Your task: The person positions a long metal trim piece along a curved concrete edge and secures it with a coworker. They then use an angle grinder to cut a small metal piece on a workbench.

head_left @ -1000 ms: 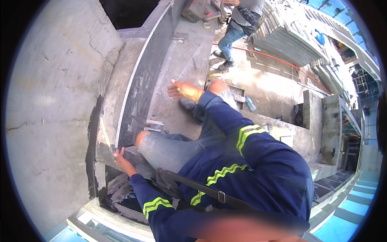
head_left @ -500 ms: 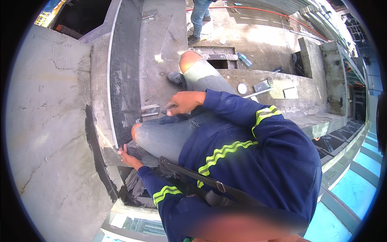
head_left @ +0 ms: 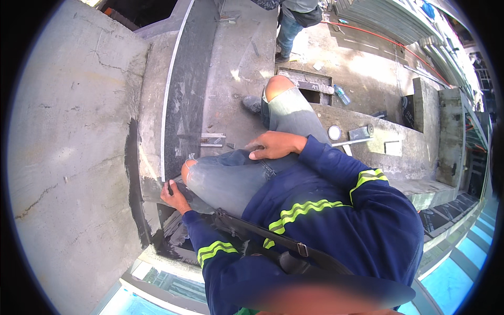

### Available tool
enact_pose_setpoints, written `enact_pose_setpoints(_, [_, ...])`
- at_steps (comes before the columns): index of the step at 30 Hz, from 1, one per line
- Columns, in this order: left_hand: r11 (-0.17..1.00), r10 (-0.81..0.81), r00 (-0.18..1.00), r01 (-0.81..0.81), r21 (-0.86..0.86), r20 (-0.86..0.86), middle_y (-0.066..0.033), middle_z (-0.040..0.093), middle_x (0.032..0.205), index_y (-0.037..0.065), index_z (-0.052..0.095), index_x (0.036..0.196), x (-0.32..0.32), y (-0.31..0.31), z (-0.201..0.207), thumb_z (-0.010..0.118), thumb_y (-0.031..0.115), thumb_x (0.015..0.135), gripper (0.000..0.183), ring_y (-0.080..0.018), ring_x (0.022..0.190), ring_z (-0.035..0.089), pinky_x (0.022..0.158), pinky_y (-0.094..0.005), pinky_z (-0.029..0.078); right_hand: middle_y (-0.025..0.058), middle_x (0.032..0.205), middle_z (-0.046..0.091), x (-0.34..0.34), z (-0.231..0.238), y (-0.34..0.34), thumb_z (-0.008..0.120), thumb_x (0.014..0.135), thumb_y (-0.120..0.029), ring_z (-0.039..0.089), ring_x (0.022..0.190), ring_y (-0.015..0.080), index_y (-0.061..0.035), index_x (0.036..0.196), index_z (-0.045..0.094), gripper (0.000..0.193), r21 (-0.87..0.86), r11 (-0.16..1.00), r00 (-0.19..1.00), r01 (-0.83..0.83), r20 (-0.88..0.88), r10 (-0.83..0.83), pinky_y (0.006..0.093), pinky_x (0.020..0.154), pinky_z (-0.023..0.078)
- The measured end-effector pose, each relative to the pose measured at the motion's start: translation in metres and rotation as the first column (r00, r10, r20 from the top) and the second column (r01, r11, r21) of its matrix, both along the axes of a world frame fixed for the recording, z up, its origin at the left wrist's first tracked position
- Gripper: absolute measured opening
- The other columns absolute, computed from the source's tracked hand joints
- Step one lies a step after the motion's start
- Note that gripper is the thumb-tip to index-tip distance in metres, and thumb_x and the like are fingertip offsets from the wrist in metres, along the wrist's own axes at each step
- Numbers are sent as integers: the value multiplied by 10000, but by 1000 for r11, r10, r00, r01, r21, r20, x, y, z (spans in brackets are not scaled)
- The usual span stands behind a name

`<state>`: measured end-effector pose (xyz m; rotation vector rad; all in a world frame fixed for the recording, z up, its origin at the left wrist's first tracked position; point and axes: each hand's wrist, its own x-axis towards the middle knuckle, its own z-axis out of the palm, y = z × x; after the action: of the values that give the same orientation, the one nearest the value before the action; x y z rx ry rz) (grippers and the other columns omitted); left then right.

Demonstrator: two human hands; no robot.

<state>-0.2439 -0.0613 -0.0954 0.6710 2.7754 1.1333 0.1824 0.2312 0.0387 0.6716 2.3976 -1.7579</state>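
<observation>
At the near end of a long white strip (head_left: 167, 110), my left hand (head_left: 176, 198) has its thumb and forefinger curled together. The fingertips are beside the strip's end; whatever lies between them is too small to make out. That strip runs along the top edge of a low dark-coated wall (head_left: 191, 79). Over my thigh, my right hand (head_left: 277, 145) hangs with fingers loosely stretched out and nothing visible in them. My bent knee (head_left: 189, 170) in torn grey jeans is beside the dark wall.
A rough concrete wall (head_left: 79, 115) fills the left. Short metal pieces (head_left: 212, 139) lie on the floor beyond my thigh. To the right are a round white lid (head_left: 334, 132), a roller-like tool (head_left: 361, 132), a bottle (head_left: 342, 94) and a floor opening (head_left: 312, 95). Another person (head_left: 291, 31) stands farther off.
The view has shifted, so the scene sits farther right. My left fingers, earlier spread at the strip's end, are now more curled. My right hand has drawn back over my thigh.
</observation>
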Motion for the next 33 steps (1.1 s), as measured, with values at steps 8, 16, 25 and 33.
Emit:
enact_pose_setpoints(8, [990, -17, 975, -15, -142, -221, -230, 538, 1577, 60, 788, 1213, 10, 6, -11, 826, 476, 942, 498, -440, 1496, 474, 1222, -550, 389, 336, 1417, 680, -27, 16, 180, 651, 1058, -545, 688, 1310, 405, 105, 1691, 241, 995, 164, 932, 940, 325, 57, -338, 432, 1143, 509])
enact_pose_setpoints(16, [973, 25, 900, -122, -196, -436, -159, 657, 1462, 66, 768, 1138, 15, 15, -17, 809, 427, 942, 413, -410, 1420, 563, 1168, -567, 428, 302, 1161, 758, -57, 5, 387, 720, 1045, -450, 788, 1033, 367, 100, 1671, 148, 1011, 442, 690, 711, 573, 149, -687, 431, 914, 622])
enact_pose_setpoints(25, [954, 56, 900, -177, -243, -433, -98, 625, 1520, 91, 753, 1136, 18, 16, -21, 780, 441, 972, 388, -356, 1487, 515, 1188, -558, 385, 169, 1482, 700, -68, -18, 242, 680, 989, -63, 690, 1321, 316, -80, 1639, 499, 675, 215, 971, 965, 103, 213, -150, 397, 1128, 544])
enact_pose_setpoints(33, [947, 36, 898, -171, -272, -439, -104, 622, 1515, 83, 739, 1150, 18, 17, -18, 779, 434, 970, 396, -373, 1484, 512, 1180, -569, 388, 224, 1325, 762, -76, -44, 193, 734, 993, -216, 738, 1208, 388, -75, 1589, 555, 638, 384, 915, 913, -123, 405, -48, 456, 1063, 562])
